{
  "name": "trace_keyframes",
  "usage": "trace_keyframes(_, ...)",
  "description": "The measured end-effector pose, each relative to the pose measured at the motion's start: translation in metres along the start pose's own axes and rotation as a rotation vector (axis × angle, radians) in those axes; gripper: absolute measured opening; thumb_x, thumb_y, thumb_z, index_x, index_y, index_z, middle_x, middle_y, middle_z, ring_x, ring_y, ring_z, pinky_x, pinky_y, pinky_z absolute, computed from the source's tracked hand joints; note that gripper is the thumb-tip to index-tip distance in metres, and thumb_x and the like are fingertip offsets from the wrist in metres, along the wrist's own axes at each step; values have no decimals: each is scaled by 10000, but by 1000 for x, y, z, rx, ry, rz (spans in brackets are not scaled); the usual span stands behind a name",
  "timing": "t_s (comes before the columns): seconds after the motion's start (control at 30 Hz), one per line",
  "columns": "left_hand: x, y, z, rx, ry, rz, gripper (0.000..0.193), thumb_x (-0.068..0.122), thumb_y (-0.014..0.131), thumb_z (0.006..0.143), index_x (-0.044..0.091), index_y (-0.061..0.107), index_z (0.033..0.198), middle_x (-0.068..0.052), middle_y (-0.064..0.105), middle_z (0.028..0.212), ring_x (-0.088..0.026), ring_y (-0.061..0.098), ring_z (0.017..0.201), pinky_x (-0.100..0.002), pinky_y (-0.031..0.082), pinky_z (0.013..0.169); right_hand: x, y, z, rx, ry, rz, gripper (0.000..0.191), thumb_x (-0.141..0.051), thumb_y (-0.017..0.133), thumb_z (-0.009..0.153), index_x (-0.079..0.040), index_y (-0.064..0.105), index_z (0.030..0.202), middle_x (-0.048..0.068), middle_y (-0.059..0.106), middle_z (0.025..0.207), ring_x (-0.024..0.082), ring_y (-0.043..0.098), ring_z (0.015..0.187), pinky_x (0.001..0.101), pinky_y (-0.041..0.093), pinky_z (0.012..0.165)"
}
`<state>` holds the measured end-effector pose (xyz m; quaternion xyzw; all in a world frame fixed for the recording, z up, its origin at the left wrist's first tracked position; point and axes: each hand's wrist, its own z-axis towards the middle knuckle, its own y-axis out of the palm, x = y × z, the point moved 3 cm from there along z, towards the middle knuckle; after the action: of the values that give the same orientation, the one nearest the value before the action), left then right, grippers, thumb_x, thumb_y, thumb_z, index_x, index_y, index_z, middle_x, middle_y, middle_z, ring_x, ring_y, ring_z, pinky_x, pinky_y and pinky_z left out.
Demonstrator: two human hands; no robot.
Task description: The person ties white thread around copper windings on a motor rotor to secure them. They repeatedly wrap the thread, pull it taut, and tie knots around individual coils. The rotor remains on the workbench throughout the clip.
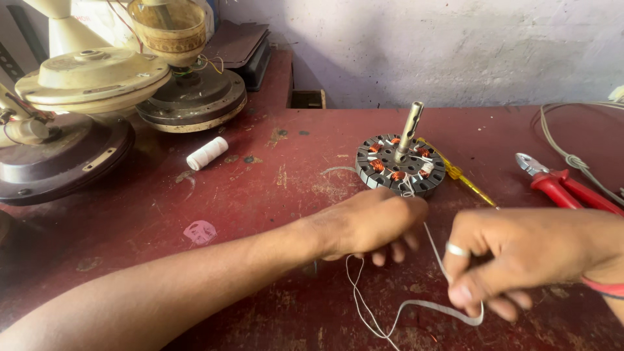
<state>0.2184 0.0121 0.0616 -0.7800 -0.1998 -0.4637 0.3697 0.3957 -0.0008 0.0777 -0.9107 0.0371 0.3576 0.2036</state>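
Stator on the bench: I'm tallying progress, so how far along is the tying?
Done: copper coils sit in the stator. In hand: left hand and right hand pull white thread running from its rim. Left: how much lacing remains can't be told.

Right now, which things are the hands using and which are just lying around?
In use: left hand and right hand pulling white tape from the fan stator.

Lying about: pliers, yellow screwdriver, thread spool, fan housings, grey cable.
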Motion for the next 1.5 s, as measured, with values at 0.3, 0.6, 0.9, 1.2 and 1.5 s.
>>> trace_keyframes(0.3,1,13,-12,49,-45,63,275,193,479,996,14,659,1098,-102,741,772,-151,638,588,-368,550,561,-32,41,4,-153,-426,-348,190,-161,708,898,1,790,953,61,756,788,110,705,717,237,518,622)
trace_keyframes(0.6,30,17,-54,-87,195,810,294,229,573,883,-18,733,900,-195,737,874,-330,731,855,-466,585,785,0,-5,14,159,-5,175,266,-179,681,892,28,769,1033,123,798,719,176,717,568,290,539,478)
trace_keyframes(0.9,44,25,-77,-222,139,911,315,260,573,892,-6,740,908,-190,752,865,-341,749,840,-470,608,751,-2,-9,36,656,85,399,380,-328,664,943,45,740,955,168,735,694,222,677,534,339,473,402)
trace_keyframes(1.2,26,-46,-24,738,701,727,293,200,648,886,28,732,1108,-194,719,1059,-367,654,1064,-458,524,926,-20,25,31,922,167,-718,248,-356,687,911,-201,854,1009,60,745,995,228,733,929,377,561,894)
trace_keyframes(1.5,-33,-45,38,583,999,571,249,90,683,935,21,723,1170,-139,724,1178,-322,675,1122,-422,532,1022,-33,51,39,863,-431,-518,227,-248,638,970,-48,740,1001,89,745,1002,302,721,896,409,544,785)
